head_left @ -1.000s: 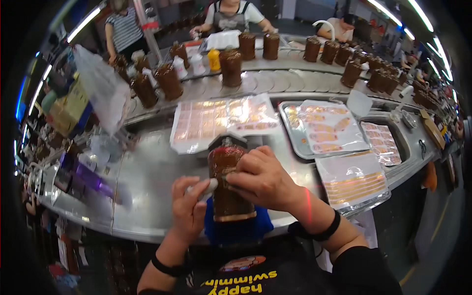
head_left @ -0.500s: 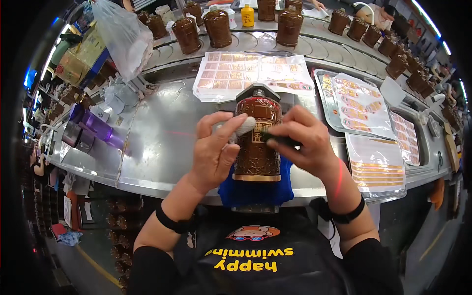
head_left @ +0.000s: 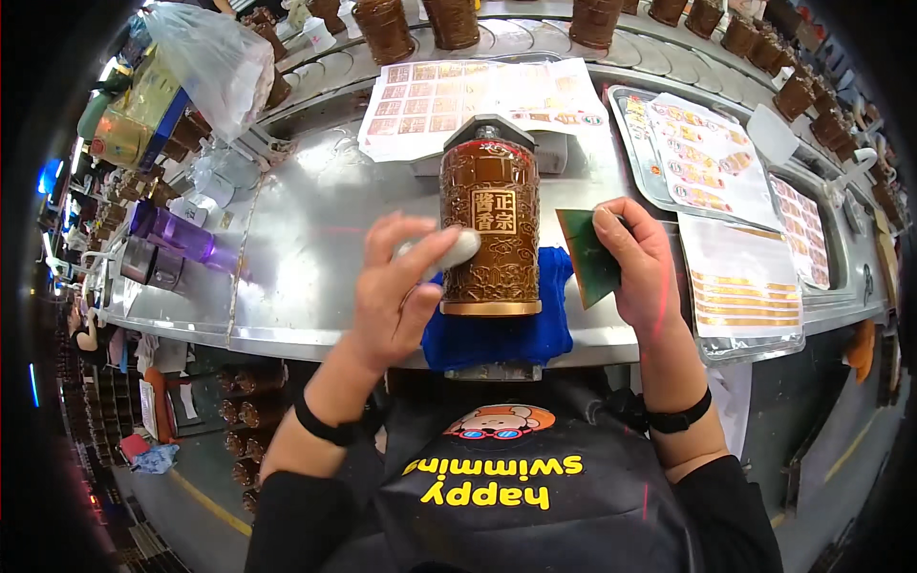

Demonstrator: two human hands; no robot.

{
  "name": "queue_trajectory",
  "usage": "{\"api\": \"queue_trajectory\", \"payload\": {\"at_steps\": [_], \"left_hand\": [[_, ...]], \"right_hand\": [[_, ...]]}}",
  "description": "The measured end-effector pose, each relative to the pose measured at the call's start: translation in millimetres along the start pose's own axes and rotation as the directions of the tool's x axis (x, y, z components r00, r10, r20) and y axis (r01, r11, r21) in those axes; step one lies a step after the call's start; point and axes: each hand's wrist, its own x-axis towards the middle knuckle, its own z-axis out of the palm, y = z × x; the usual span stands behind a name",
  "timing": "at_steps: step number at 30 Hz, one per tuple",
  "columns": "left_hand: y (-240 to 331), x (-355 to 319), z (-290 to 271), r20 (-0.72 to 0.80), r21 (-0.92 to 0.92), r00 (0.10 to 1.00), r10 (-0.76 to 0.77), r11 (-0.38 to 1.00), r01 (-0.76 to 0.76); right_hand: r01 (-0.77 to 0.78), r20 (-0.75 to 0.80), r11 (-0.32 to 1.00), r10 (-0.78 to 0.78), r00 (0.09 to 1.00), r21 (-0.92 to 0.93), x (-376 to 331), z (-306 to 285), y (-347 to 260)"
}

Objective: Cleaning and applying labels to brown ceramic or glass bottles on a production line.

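A brown embossed bottle [head_left: 489, 263] with a gold base band rests in front of me, its neck pointing away. On its face is a square gold label [head_left: 495, 211]. A blue cloth [head_left: 552, 325] lies under its near end, and a dark angular rest [head_left: 458, 137] sits about its neck. My left hand [head_left: 387, 296] is beside the bottle's left side, fingers closed around a white wad [head_left: 463, 247] close to the bottle; its material is unclear. My right hand [head_left: 642, 263], off to the right, pinches a thin dark green sheet [head_left: 587, 256] apart from the bottle.
Label sheets [head_left: 420, 105] lie beyond the bottle; more sit on a tray [head_left: 626, 124] and a gold-striped sheet [head_left: 740, 277] at right. A purple cup [head_left: 181, 234] stands at left, below a plastic bag [head_left: 215, 67]. Brown bottles [head_left: 597, 19] line the conveyor [head_left: 535, 33].
My right hand has drawn away from the bottle to the right with the green sheet, uncovering the gold label. My left hand has shifted slightly left, keeping the white wad.
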Motion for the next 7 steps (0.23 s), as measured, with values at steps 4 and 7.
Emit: {"api": "queue_trajectory", "payload": {"at_steps": [4, 7], "left_hand": [[14.5, -35.2, 0.4, -0.100, 0.026, 0.992, -0.080, 0.996, 0.083], [18.1, -36.8, -1.3, 0.140, 0.169, 0.969, 0.204, 0.959, -0.226]], "right_hand": [[-0.027, -0.012, 0.998, 0.028, 1.000, 0.060, -7.8, -3.7, 14.1], [-0.017, -0.006, 0.998, 0.017, 1.000, 0.067, -8.3, -3.4, 20.1]]}}
